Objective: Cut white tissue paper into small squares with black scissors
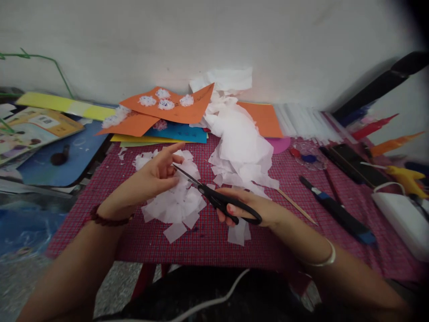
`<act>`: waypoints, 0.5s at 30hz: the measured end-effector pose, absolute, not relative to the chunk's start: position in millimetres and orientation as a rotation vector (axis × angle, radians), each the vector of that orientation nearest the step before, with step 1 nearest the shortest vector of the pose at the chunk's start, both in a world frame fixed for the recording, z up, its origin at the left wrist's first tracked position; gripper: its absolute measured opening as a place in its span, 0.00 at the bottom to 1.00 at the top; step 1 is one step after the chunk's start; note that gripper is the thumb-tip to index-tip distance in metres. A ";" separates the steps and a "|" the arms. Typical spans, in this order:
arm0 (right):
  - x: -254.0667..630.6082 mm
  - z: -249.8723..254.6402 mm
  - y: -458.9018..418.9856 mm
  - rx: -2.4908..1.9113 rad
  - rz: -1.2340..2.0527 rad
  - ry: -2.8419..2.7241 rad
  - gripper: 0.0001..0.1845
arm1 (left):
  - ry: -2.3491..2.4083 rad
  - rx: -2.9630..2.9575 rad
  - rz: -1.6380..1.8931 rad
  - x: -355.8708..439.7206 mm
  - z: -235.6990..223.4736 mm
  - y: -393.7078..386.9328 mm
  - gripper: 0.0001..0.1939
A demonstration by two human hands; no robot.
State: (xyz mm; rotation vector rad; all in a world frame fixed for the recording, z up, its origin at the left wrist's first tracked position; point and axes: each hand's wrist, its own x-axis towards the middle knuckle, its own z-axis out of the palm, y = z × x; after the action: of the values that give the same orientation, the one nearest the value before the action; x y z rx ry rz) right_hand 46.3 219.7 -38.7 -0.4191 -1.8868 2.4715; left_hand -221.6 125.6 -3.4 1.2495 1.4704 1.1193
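Observation:
My right hand [250, 208] grips black-handled scissors [214, 197], fingers through the loops, blades pointing up and left toward my left hand. My left hand [157, 174] hovers over a pile of cut white tissue squares [174, 201], index finger stretched out, other fingers curled near the blade tips; whether they pinch a scrap I cannot make out. A beaded bracelet sits on the left wrist, a silver bangle on the right. Behind the scissors lies a heap of crumpled white tissue [239, 143].
A red checked cloth [208, 237] covers the small table. Orange paper with white tissue flowers [170, 105], blue and yellow sheets at the back. A thin stick [296, 205], black pen [338, 214], white case [402, 219], glue gun [407, 176] at right. Books at left.

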 end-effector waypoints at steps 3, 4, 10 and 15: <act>45.4 -39.2 219.7 -0.431 2.478 -1.869 0.34 | 1.471 1.268 1.105 -222.9 -2.8 125.6 0.44; 45.0 -39.1 219.4 -0.439 2.481 -1.861 0.33 | 1.473 1.272 1.106 -223.7 -3.0 126.0 0.44; 42.8 -36.3 214.5 -0.483 2.466 -1.795 0.29 | 1.467 1.184 1.178 -222.6 -5.1 127.5 0.43; 43.5 -29.1 212.0 -0.476 2.392 -1.773 0.26 | 1.394 0.838 1.306 -221.7 -7.3 126.5 0.28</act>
State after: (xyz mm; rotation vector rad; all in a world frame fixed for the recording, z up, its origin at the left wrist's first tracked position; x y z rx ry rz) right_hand 43.5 212.0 -29.1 -0.4756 -1.7728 2.3917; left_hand -221.7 126.5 -7.3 0.8375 1.3940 1.3055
